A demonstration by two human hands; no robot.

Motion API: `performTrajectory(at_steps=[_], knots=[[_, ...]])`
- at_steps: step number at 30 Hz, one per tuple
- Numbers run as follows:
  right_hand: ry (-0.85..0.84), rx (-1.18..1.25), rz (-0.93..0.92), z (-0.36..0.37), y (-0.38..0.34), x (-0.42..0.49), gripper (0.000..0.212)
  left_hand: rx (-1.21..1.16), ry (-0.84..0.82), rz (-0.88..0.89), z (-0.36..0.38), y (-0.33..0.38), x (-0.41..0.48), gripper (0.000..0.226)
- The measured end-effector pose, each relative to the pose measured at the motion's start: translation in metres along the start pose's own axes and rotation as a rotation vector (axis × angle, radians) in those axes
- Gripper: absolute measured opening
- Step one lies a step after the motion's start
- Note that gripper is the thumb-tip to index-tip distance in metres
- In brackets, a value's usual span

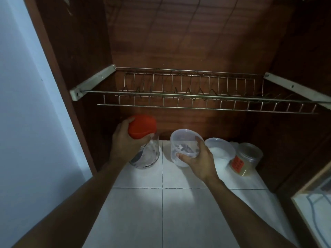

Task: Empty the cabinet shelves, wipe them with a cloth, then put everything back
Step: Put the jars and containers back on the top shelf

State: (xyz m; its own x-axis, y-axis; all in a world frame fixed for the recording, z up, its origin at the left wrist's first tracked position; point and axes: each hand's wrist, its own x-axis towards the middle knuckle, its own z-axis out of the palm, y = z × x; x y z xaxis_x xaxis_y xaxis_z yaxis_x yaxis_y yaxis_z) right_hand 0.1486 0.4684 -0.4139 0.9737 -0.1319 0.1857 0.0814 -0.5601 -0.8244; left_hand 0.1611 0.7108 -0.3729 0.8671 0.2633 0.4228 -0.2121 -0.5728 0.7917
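Tile covers the shelf (179, 212): glossy white squares with dark grout lines, set inside a cabinet (179, 42) of dark reddish wood grain. Above it hangs a rack (179, 97) of thin metal wire, its rails carried on pale brackets at either side wall. At the shelf's back left corner stands a jar (149, 155), clear and cylindrical, with dark contents low inside and a smooth, rounded red lid (142, 126). The left hand (123, 142) reaches in with the arm nearly straight and clamps the lid from the left side, thumb in front and fingers curled round the far edge. Near the middle of the back edge, the right hand (198, 161) grips a round tub (184, 140) of cloudy plastic with dark bits inside, fingers wrapped round its right wall and thumb on the near side. The tub tilts toward the camera; whether it touches the tile I cannot tell. Just to its right sits a second tub (221, 149), lidded and holding something white, and at the back right corner a small jar (247, 158) of ribbed clear plastic with an orange label.
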Motion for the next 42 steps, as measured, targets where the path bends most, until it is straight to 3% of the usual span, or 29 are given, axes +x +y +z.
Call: performTrajectory(at_steps=[13, 20, 27, 35, 42], knots=[[0.011, -0.031, -0.048, -0.038, -0.024, -0.04, 0.101, 0.0, -0.024, 0.041, -0.036, 0.031, -0.039, 0.088], [0.081, -0.053, -0.066, -0.052, -0.05, -0.094, 0.097, -0.006, -0.053, 0.08, -0.068, 0.042, -0.076, 0.098], [0.092, -0.03, -0.107, -0.067, -0.068, -0.157, 0.086, 0.004, -0.053, 0.1, -0.097, 0.053, -0.122, 0.091], [0.086, -0.029, -0.13, -0.088, -0.068, -0.217, 0.085, 0.013, -0.025, 0.133, -0.122, 0.081, -0.176, 0.088], [0.056, -0.051, -0.133, -0.112, -0.061, -0.27, 0.095, 0.024, -0.015, 0.127, -0.139, 0.11, -0.241, 0.099]])
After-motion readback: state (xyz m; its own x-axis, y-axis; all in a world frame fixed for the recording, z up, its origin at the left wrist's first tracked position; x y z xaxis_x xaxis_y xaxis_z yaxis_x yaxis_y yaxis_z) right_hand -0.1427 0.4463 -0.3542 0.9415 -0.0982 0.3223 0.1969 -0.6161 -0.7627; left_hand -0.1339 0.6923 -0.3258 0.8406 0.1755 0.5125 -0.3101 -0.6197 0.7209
